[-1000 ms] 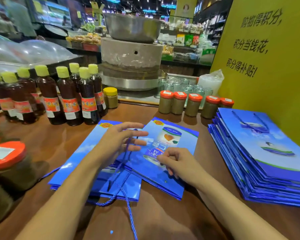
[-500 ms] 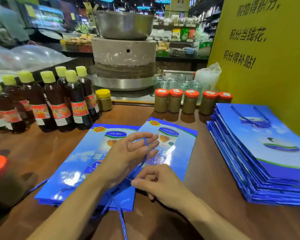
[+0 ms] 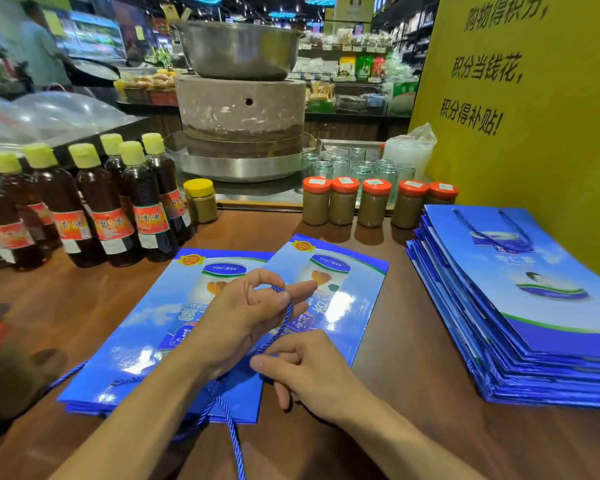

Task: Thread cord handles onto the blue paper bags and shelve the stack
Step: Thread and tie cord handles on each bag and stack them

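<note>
Left hand (image 3: 246, 317) curled, twisted blue cord (image 3: 286, 318) looped over its forefinger; right hand (image 3: 312, 372) pinches the same cord lower down. Threading step — next likely calls for feeding a cord end through a bag's hole. Glossy flat blue paper bags (image 3: 142, 344) lie beneath on the wooden worktop (image 3: 395, 375); corded stack (image 3: 534, 323) right.
</note>
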